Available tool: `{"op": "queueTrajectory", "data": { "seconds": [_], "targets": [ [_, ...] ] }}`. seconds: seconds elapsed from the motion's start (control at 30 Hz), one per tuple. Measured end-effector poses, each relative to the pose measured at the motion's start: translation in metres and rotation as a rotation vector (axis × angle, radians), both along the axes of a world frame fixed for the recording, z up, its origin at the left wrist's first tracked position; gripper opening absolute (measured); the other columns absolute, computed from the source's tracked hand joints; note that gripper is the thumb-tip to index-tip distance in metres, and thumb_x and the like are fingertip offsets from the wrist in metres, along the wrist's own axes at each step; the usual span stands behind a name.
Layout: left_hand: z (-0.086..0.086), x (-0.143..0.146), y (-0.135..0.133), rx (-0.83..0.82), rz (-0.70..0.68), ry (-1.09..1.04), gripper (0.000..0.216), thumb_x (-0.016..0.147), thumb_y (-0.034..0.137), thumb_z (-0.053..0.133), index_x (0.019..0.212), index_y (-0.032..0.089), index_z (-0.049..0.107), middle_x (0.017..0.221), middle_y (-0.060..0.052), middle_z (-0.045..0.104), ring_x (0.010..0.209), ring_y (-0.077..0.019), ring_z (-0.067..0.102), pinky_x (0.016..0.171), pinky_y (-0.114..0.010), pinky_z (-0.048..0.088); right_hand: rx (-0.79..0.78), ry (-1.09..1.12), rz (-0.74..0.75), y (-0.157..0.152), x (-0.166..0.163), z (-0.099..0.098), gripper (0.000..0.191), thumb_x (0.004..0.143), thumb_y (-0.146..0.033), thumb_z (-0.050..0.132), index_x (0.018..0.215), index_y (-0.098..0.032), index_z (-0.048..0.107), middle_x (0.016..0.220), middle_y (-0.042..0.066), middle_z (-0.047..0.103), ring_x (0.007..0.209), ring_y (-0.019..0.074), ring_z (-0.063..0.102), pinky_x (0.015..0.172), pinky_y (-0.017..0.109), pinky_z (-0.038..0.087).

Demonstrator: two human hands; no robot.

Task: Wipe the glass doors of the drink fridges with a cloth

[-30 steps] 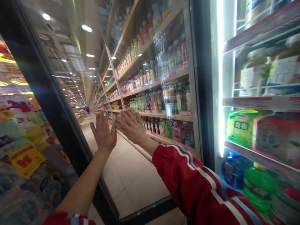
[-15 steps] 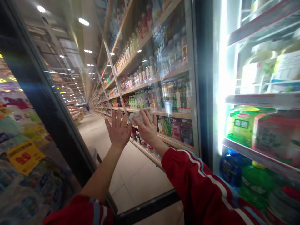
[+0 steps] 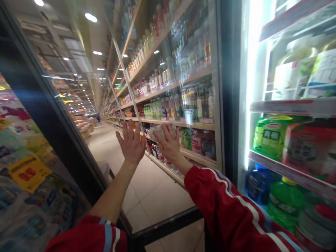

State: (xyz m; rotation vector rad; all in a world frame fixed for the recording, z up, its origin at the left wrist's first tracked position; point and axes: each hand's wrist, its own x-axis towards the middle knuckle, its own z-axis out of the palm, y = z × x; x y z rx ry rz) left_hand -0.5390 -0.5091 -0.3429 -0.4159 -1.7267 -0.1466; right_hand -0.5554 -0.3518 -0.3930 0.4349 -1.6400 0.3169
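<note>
A glass cooler door with a dark frame (image 3: pixel 168 225) stands in front of me. My left hand (image 3: pixel 132 141) lies flat against the glass, fingers spread, with nothing in it. Just to its right, my right hand (image 3: pixel 169 141) presses a crumpled whitish cloth (image 3: pixel 154 132) onto the pane. Part of the cloth is covered by the fingers of that hand, and some sticks out at its left and top. Both forearms reach up from red sleeves with white and blue stripes.
Lit cooler shelves (image 3: pixel 288 106) with large drink bottles (image 3: pixel 273 134) stand close on my right. At the left are stacked packages with a yellow price sign (image 3: pixel 30 174). Long bottle shelves (image 3: pixel 154 94) and a tiled floor (image 3: pixel 147 189) show in the glass.
My right hand has slid a little to the right over the glass with the cloth. My left hand stays nearly in place, flat on the pane.
</note>
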Motion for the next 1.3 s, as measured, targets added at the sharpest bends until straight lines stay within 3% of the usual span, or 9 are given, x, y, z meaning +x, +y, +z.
{"op": "queueTrajectory", "data": {
  "seconds": [0.1, 0.3, 0.5, 0.6, 0.7, 0.83, 0.93, 1.17, 1.3],
  "targets": [
    [-0.001, -0.001, -0.001, -0.011, 0.033, 0.020, 0.049, 0.089, 0.036, 0.042, 0.135, 0.022, 0.040, 0.146, -0.010, 0.032, 0.140, -0.0221, 0.013, 0.113, -0.050, 0.001, -0.073, 0.010, -0.061, 0.027, -0.011, 0.010, 0.040, 0.087, -0.026, 0.044, 0.126, -0.029, 0.051, 0.142, 0.006, 0.038, 0.139, 0.0220, 0.019, 0.111, 0.050, 0.014],
    [-0.002, -0.004, 0.000, -0.003, 0.024, 0.060, 0.048, 0.089, 0.034, 0.043, 0.135, 0.023, 0.042, 0.144, -0.010, 0.035, 0.139, -0.0227, 0.018, 0.113, -0.049, 0.003, -0.471, 0.031, -0.099, 0.066, -0.027, 0.045, 0.047, 0.091, -0.030, 0.031, 0.136, -0.017, 0.040, 0.146, 0.016, 0.030, 0.138, 0.0268, 0.020, 0.108, 0.054, 0.020],
    [-0.003, -0.004, -0.002, -0.021, 0.042, 0.094, 0.049, 0.089, 0.034, 0.044, 0.137, 0.025, 0.039, 0.145, -0.009, 0.034, 0.139, -0.0226, 0.018, 0.113, -0.049, 0.005, -0.053, 0.094, -0.032, 0.026, -0.012, 0.035, 0.041, 0.087, -0.027, 0.042, 0.128, -0.026, 0.049, 0.142, 0.009, 0.038, 0.138, 0.0235, 0.020, 0.110, 0.052, 0.015],
    [-0.003, -0.004, -0.002, -0.047, 0.083, 0.139, 0.049, 0.088, 0.032, 0.044, 0.136, 0.023, 0.039, 0.143, -0.010, 0.036, 0.139, -0.0220, 0.019, 0.113, -0.047, 0.008, 0.012, 0.091, -0.038, 0.039, -0.017, 0.036, 0.042, 0.086, -0.025, 0.044, 0.127, -0.028, 0.049, 0.143, 0.006, 0.037, 0.138, 0.0218, 0.021, 0.110, 0.052, 0.015],
    [-0.003, -0.005, -0.002, -0.048, 0.083, 0.150, 0.048, 0.088, 0.032, 0.045, 0.135, 0.023, 0.041, 0.142, -0.010, 0.037, 0.139, -0.0217, 0.019, 0.113, -0.048, 0.009, -0.144, 0.040, -0.081, 0.082, -0.029, 0.051, 0.044, 0.087, -0.026, 0.039, 0.131, -0.025, 0.046, 0.145, 0.008, 0.033, 0.138, 0.0227, 0.019, 0.110, 0.053, 0.015],
    [-0.004, -0.006, -0.001, -0.032, 0.060, 0.132, 0.047, 0.087, 0.031, 0.045, 0.134, 0.023, 0.043, 0.142, -0.010, 0.037, 0.138, -0.0218, 0.020, 0.113, -0.048, 0.008, -0.533, -0.022, -0.117, 0.141, -0.042, 0.079, 0.051, 0.088, -0.029, 0.031, 0.138, -0.016, 0.036, 0.146, 0.016, 0.029, 0.137, 0.0278, 0.020, 0.106, 0.059, 0.020],
    [-0.004, -0.005, -0.001, -0.039, 0.094, 0.139, 0.046, 0.088, 0.031, 0.045, 0.133, 0.021, 0.044, 0.142, -0.011, 0.037, 0.138, -0.0217, 0.020, 0.114, -0.047, 0.007, -0.695, -0.041, -0.133, 0.152, -0.044, 0.091, 0.054, 0.089, -0.032, 0.027, 0.140, -0.014, 0.032, 0.146, 0.018, 0.028, 0.136, 0.0292, 0.022, 0.105, 0.059, 0.022],
    [-0.006, -0.004, -0.001, -0.049, 0.147, 0.109, 0.045, 0.089, 0.031, 0.042, 0.133, 0.021, 0.044, 0.142, -0.011, 0.037, 0.138, -0.0216, 0.019, 0.114, -0.048, 0.005, -0.278, 0.038, -0.091, 0.084, -0.031, 0.074, 0.050, 0.088, -0.033, 0.035, 0.135, -0.019, 0.040, 0.147, 0.012, 0.028, 0.138, 0.0259, 0.018, 0.109, 0.054, 0.019],
    [-0.005, -0.004, -0.001, -0.055, 0.165, 0.123, 0.045, 0.089, 0.031, 0.041, 0.133, 0.021, 0.045, 0.142, -0.010, 0.038, 0.138, -0.0204, 0.018, 0.115, -0.046, 0.005, -0.055, 0.067, -0.062, 0.079, -0.030, 0.070, 0.045, 0.087, -0.032, 0.040, 0.131, -0.023, 0.046, 0.145, 0.009, 0.033, 0.137, 0.0245, 0.022, 0.109, 0.051, 0.019]
  ]
}}
